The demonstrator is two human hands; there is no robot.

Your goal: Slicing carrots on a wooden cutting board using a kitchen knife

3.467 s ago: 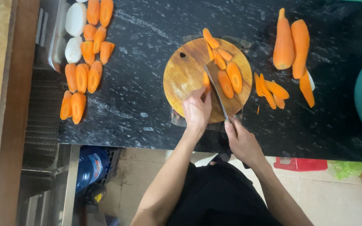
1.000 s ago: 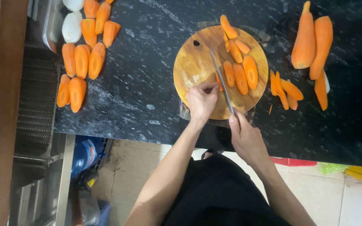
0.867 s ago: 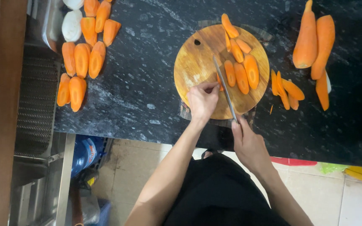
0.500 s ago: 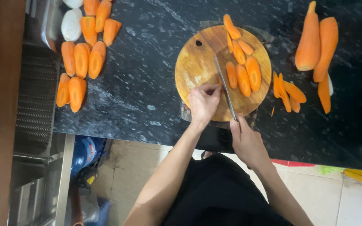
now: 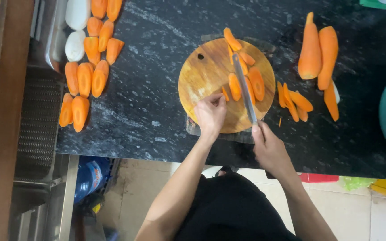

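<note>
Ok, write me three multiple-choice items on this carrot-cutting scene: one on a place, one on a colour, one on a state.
1. Where does the round wooden cutting board lie?
A. on the dark speckled stone counter
B. on the floor
C. in a sink

2. What colour are the two whole peeled carrots right of the board?
A. white
B. orange
C. purple

3. What is the right hand doing?
A. resting flat and empty
B. gripping the steel kitchen knife
C. holding a cup

Answers:
1 A, the board lies flat on the counter.
2 B, both carrots are plainly orange.
3 B, the right hand closes on the knife's handle, its blade lying among the carrot pieces on the board, while the left hand pinches a small carrot piece.
</note>
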